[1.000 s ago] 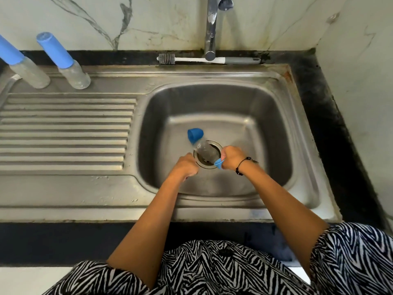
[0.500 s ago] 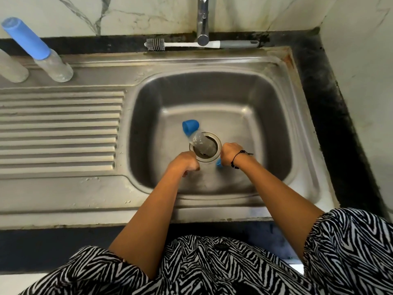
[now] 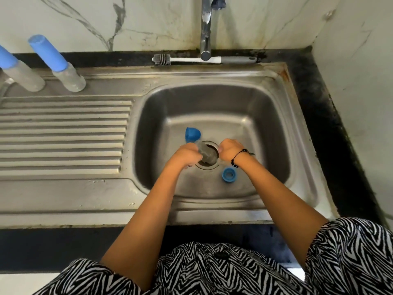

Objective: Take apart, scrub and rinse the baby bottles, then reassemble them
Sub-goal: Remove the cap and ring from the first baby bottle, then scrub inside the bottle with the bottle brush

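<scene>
Left hand point(image 3: 184, 155) gripping bottle point(image 3: 207, 154) over drain; blue ring point(image 3: 228, 174) beside right hand point(image 3: 230, 150)

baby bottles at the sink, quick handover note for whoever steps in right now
Left hand grips the clear bottle body over the drain.
Right hand is curled at the bottle's other end; what it holds, if anything, is unclear.
Blue cap and blue collar ring lie loose in the basin.
Two capped bottles stand behind the drainboard, untouched.
Bottle brush lies behind the sink by the tap.
Done: one bottle taken apart. Left: scrub, rinse, reassemble it, then the other two.
</scene>
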Available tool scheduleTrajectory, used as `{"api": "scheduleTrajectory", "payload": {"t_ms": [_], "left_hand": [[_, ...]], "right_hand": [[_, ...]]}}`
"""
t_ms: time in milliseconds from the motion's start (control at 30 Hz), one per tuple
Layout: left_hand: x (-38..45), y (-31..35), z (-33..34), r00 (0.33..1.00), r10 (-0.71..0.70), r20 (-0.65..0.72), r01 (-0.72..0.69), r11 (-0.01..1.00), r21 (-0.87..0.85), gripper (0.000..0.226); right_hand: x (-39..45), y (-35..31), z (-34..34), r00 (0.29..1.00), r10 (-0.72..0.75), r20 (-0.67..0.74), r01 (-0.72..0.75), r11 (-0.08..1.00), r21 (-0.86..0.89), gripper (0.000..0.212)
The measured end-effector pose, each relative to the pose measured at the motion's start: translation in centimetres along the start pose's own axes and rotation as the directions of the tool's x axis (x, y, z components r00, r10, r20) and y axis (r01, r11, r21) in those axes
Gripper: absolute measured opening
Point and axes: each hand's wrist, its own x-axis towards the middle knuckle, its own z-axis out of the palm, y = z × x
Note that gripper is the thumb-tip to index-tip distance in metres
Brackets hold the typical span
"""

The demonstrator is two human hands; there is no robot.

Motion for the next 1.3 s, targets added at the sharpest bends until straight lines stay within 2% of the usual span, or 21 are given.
{"api": "scheduleTrajectory", "payload": {"t_ms": [67, 200, 300, 433, 533, 700, 800, 933, 1033, 1167, 1300], "left_hand": [[0.0, 0.9, -0.7, 0.999, 0.023, -0.031, -0.025, 0.999, -0.045, 0.026], [0.6, 3.2, -2.6, 0.985, 0.094, -0.144, -0.127, 0.961, -0.246, 0.010], [0.9, 5.3, -4.7, 0.968, 0.123, -0.219, -0.195, 0.918, -0.347, 0.015], [1.6, 8.1, -7.8, 0.943, 0.141, -0.302, -0.268, 0.859, -0.436, 0.009], [2.5, 9.7, -9.6, 0.933, 0.128, -0.337, -0.288, 0.826, -0.485, 0.016], [4.7, 11.5, -11.4, 0.918, 0.120, -0.379, -0.321, 0.786, -0.529, 0.022], [6.9, 11.7, -12.0, 0.907, 0.090, -0.411, -0.332, 0.753, -0.568, 0.017], [8.9, 11.7, -12.4, 0.905, 0.068, -0.419, -0.348, 0.684, -0.641, 0.016], [9.8, 11.6, -12.5, 0.915, 0.058, -0.400, -0.342, 0.639, -0.689, 0.025], [10.3, 11.4, -12.4, 0.918, 0.052, -0.394, -0.343, 0.601, -0.722, 0.027], [9.4, 10.7, -11.8, 0.922, 0.048, -0.385, -0.336, 0.594, -0.731, 0.027]], "right_hand": [[0.2, -0.2, -1.1, 0.999, -0.018, -0.045, 0.020, 0.999, 0.047, 0.020], [0.7, -0.8, -4.1, 0.985, -0.080, -0.154, 0.094, 0.992, 0.084, 0.023], [1.0, -1.6, -7.1, 0.965, -0.123, -0.234, 0.150, 0.983, 0.105, 0.022], [2.3, -2.6, -10.8, 0.928, -0.193, -0.319, 0.231, 0.969, 0.086, 0.024], [4.1, -3.3, -12.9, 0.898, -0.230, -0.376, 0.256, 0.966, 0.020, 0.026], [8.6, -4.2, -15.2, 0.856, -0.296, -0.424, 0.241, 0.954, -0.179, 0.037], [11.1, -4.5, -15.7, 0.832, -0.332, -0.445, 0.222, 0.934, -0.281, 0.041], [13.3, -4.7, -15.7, 0.781, -0.328, -0.532, 0.159, 0.927, -0.339, 0.052], [14.7, -4.9, -15.3, 0.747, -0.318, -0.584, 0.114, 0.927, -0.358, 0.044], [15.7, -5.3, -15.2, 0.764, -0.296, -0.574, 0.062, 0.918, -0.391, 0.030], [14.5, -5.1, -14.6, 0.776, -0.286, -0.562, 0.075, 0.927, -0.368, 0.027]]}}
